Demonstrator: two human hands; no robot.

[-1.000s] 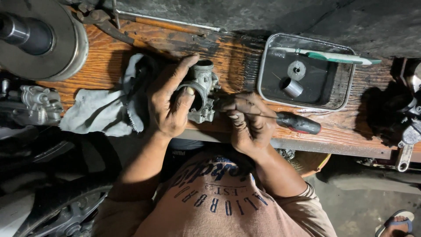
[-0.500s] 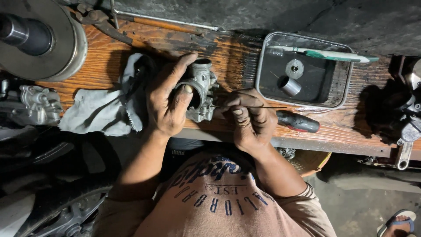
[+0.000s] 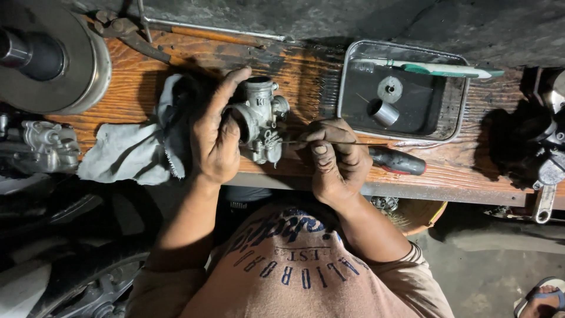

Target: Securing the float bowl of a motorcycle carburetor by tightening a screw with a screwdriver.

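Observation:
A grey metal carburettor (image 3: 262, 121) stands on the wooden bench (image 3: 176, 59). My left hand (image 3: 215, 132) grips it from the left, thumb up over its top. My right hand (image 3: 332, 159) holds a screwdriver (image 3: 395, 160) with a black and red handle; its thin shaft points left at the carburettor's side. Both hands are dark with grease.
A metal tray (image 3: 459, 118) at the right holds a small cylinder (image 3: 384, 113), a round disc (image 3: 389, 89) and a green-and-white toothbrush (image 3: 435, 69). A grey rag (image 3: 132, 150) lies left. A large round metal part (image 3: 53, 56), pliers (image 3: 126, 32) and other engine parts (image 3: 41, 144) surround the bench.
My right hand has shifted slightly, with the screwdriver shaft held against the carburettor's side. My left hand keeps the same grip.

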